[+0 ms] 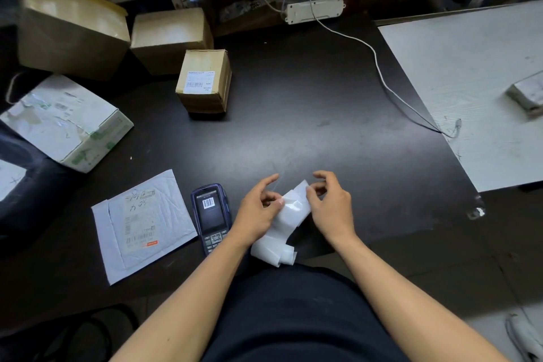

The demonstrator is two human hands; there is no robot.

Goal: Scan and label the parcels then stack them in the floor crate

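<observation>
Leftmost, on the dark desk [308, 91], a white carton [67, 123] lies tilted, with brown boxes [117, 35] far behind it and a small labelled box [204, 81] just right of those. Nearer, a flat white mailer [144, 226] lies with its label up, and just beside its right edge lies a scanner [211, 217], its screen showing a barcode. Right of the scanner, the left hand [258, 211] pinches a white label strip [289, 214] between thumb and fingers. The right hand [332, 206] pinches the same strip's far end from the other side, so the strip sits between both hands, its loose end curling down toward the near desk edge. Far right lies a white board [470, 82] with a small grey parcel [527, 94] on it.
</observation>
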